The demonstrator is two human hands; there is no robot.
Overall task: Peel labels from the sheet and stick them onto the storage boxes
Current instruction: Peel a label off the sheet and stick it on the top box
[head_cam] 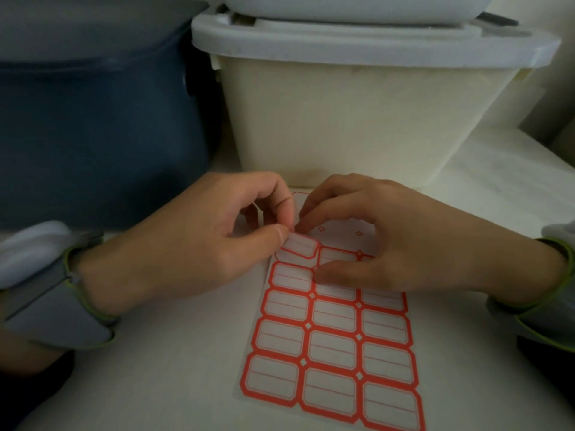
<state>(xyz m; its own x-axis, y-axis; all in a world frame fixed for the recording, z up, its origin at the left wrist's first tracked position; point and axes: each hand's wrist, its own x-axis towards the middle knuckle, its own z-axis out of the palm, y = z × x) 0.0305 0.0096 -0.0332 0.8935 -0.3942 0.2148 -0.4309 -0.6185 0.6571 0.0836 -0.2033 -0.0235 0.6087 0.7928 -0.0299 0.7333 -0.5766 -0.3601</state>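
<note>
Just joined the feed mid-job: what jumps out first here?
The red-bordered label sheet lies on the white table, bottom centre. Over its top edge the left hand pinches one label by its lifted corner while the right hand presses the sheet down. Behind stand a cream storage box and, to its left, a blue one.

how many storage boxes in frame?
3. A blue box stands at back left, a cream box with a grey lid at back right, and a third box sits stacked on the cream one, only its base visible. More may be out of frame.
</note>
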